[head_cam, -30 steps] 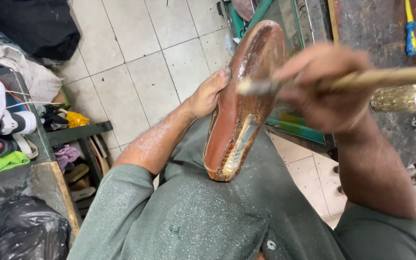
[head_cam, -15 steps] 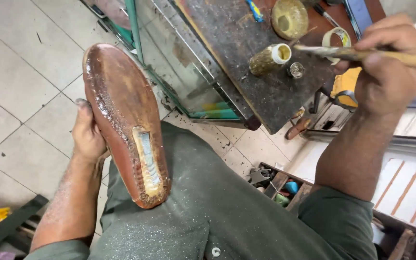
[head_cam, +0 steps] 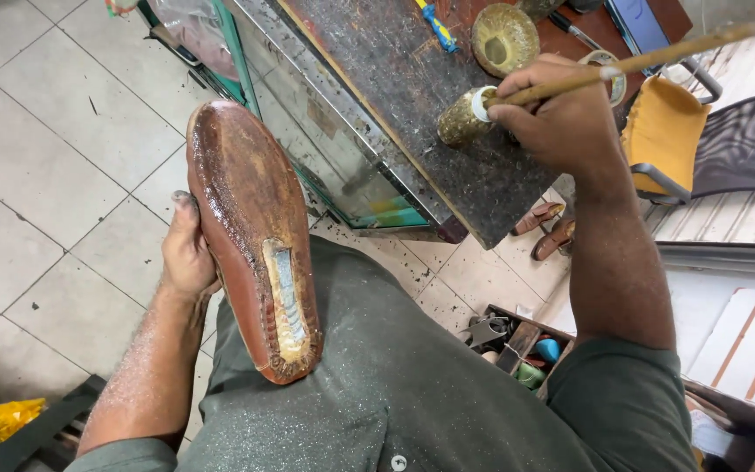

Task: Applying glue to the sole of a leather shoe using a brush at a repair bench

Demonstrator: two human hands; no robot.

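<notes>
My left hand (head_cam: 187, 249) grips a brown leather shoe (head_cam: 251, 227) from its left side, sole up, resting on my lap; the sole looks wet and the heel area shows a pale patch with a metal strip. My right hand (head_cam: 561, 114) holds a long wooden brush stick (head_cam: 657, 59), its tip dipped into a small glue-crusted jar (head_cam: 465, 118) that stands on the dark worktable (head_cam: 395, 87). My green clothing fills the bottom of the view.
A round brass-coloured bowl (head_cam: 504, 37), a blue-handled tool (head_cam: 437, 26) and a tape roll (head_cam: 609, 70) lie on the table. A yellow-seated chair (head_cam: 657, 135) stands to the right. A box of small tools (head_cam: 517, 345) and shoes (head_cam: 548, 227) sit on the tiled floor.
My right hand carried the brush away from the sole to the table and lowered its tip into the jar. My view swung right; the shoe stays in my left hand.
</notes>
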